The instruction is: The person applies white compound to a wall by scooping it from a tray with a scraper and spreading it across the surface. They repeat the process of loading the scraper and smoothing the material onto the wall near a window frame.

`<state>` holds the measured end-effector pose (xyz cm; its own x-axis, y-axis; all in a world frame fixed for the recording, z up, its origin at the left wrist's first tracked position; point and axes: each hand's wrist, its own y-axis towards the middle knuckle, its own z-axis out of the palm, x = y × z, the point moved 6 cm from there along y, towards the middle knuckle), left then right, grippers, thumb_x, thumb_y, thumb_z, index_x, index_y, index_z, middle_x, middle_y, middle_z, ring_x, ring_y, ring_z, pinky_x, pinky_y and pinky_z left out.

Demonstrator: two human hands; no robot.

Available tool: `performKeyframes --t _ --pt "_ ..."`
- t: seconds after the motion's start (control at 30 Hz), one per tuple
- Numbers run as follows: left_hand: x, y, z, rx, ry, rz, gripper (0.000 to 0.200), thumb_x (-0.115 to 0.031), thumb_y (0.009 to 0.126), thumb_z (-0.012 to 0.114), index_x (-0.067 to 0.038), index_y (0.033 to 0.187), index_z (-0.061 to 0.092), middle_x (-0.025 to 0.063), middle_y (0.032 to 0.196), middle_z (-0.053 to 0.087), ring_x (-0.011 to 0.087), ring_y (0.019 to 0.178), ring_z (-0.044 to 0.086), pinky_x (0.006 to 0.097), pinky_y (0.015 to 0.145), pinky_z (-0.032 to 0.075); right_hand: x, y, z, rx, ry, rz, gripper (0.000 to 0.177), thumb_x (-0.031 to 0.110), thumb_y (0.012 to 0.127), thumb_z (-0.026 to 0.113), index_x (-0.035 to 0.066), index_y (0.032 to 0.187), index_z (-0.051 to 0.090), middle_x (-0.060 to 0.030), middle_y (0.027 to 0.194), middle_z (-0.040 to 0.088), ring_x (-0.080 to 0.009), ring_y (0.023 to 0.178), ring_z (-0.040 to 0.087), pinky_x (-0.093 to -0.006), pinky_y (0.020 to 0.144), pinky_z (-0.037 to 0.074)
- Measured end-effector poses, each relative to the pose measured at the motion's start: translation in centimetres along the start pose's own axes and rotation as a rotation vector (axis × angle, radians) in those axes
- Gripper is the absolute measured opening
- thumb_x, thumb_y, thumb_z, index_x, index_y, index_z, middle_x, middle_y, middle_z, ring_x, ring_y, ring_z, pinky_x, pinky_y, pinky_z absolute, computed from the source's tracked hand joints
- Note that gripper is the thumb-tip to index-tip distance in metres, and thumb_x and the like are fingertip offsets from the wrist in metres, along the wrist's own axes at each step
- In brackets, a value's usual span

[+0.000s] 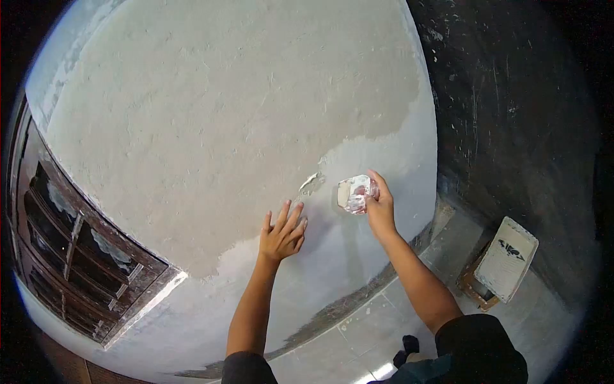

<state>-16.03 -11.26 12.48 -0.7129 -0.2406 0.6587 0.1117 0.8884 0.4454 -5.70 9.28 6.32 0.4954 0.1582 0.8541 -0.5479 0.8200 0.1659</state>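
A pale wall (211, 128) fills the middle of the view, coated grey-beige above and whiter below. My right hand (382, 208) grips a small flat scraper (355, 194) smeared with white paste, held close to the wall's whiter part. To its left, my left hand (283, 235) has its fingers spread against or just off the wall; contact is hard to tell. Between and above the hands, a small raised lump of paste (309, 183) sticks to the wall at the edge of the beige coat.
A paste-marked white tray (507, 259) rests on a brown box (474, 281) on the tiled floor (368, 329) at the lower right. A dark wooden window frame (75, 243) is at the left. A dark wall (505, 115) stands at the right.
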Motion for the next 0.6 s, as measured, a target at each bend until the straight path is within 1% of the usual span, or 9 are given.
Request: performKeyframes --t 0.07,0.13,0.17,0.23,0.3,0.43,0.5,0.57,0.6 --pt "0.1 0.7 -0.3 -0.013 0.049 -0.007 0.026 -0.035 0.081 0.053 -0.027 0.106 0.05 -0.002 0.141 0.043 0.0191 0.132 0.038 0.0496 0.106 0.017 -0.2 0.5 0.3 0.025 0.022 -0.008 0.062 -0.016 0.076 0.045 0.005 0.134 0.038 -0.009 0.113 0.052 -0.0149 0.102 0.054 -0.0274 0.087 0.045" --pt "-0.2 0.7 0.3 0.021 0.072 0.1 0.024 -0.036 0.084 0.049 -0.028 0.106 0.048 -0.0028 0.138 0.046 0.0178 0.13 0.04 0.0473 0.104 0.02 0.4 0.6 0.7 -0.034 -0.037 -0.124 0.065 -0.007 0.077 0.055 0.005 0.137 0.036 -0.0122 0.11 0.053 -0.0235 0.096 0.057 -0.0335 0.082 0.047" --pt "-0.2 0.8 0.5 0.02 0.072 0.097 0.024 -0.036 0.084 0.049 -0.028 0.106 0.048 -0.0028 0.138 0.046 0.0178 0.13 0.04 0.0473 0.104 0.02 0.5 0.8 0.8 -0.032 -0.039 -0.124 0.065 -0.007 0.077 0.055 0.005 0.137 0.036 -0.0122 0.11 0.053 -0.0235 0.096 0.057 -0.0335 0.082 0.047" --pt "-0.2 1.0 0.4 -0.033 0.102 0.184 0.021 -0.037 0.087 0.046 -0.028 0.105 0.046 -0.0036 0.137 0.046 0.0171 0.127 0.042 0.0445 0.098 0.025 5.8 -0.1 2.6 -0.058 -0.534 -0.512 0.067 -0.002 0.074 0.062 0.006 0.136 0.038 -0.0141 0.102 0.052 -0.0291 0.087 0.057 -0.0371 0.077 0.047" --pt "-0.5 0.7 0.5 -0.056 0.101 0.193 0.02 -0.037 0.087 0.046 -0.028 0.105 0.046 -0.0038 0.136 0.047 0.0169 0.126 0.043 0.0436 0.095 0.027 7.0 -0.4 3.9 -0.026 -0.562 -0.588 0.066 0.002 0.071 0.065 0.007 0.133 0.041 -0.0153 0.096 0.05 -0.033 0.082 0.055 -0.0396 0.074 0.046" --pt "-0.8 0.0 0.7 -0.093 0.097 0.165 0.022 -0.038 0.087 0.046 -0.029 0.107 0.045 -0.0041 0.135 0.047 0.0163 0.125 0.044 0.0427 0.093 0.028 6.5 -1.2 7.5 0.161 -0.686 -0.788 0.048 0.008 0.072 0.064 0.008 0.119 0.053 -0.0131 0.092 0.052 -0.0313 0.08 0.056 -0.042 0.068 0.046" --pt "-0.8 -0.8 1.4 -0.052 0.101 0.157 0.026 -0.039 0.084 0.049 -0.029 0.108 0.046 -0.0039 0.138 0.045 0.0176 0.126 0.042 0.0454 0.095 0.028 6.3 -1.2 9.0 0.24 -0.837 -1.014 0.034 0.007 0.075 0.062 0.009 0.109 0.057 -0.0119 0.091 0.055 -0.032 0.08 0.057 -0.0398 0.066 0.048" --pt "-0.6 -1.1 1.9 -0.011 0.105 0.15 0.03 -0.04 0.081 0.051 -0.03 0.109 0.047 -0.0037 0.14 0.043 0.0188 0.128 0.041 0.0482 0.098 0.028 7.3 2.4 5.7 -0.134 -0.933 -0.874 0.026 0.008 0.077 0.06 0.009 0.102 0.059 -0.0126 0.089 0.057 -0.0323 0.079 0.058 -0.0423 0.068 0.047" --pt "-0.8 -0.9 1.9 -0.031 0.113 0.143 0.031 -0.041 0.081 0.051 -0.03 0.109 0.048 -0.0034 0.14 0.043 0.019 0.128 0.041 0.0483 0.097 0.03 7.2 2.3 5.7 -0.14 -0.936 -0.873 0.026 0.008 0.077 0.06 0.009 0.102 0.059 -0.0126 0.089 0.057 -0.0323 0.079 0.058 -0.0423 0.068 0.047"
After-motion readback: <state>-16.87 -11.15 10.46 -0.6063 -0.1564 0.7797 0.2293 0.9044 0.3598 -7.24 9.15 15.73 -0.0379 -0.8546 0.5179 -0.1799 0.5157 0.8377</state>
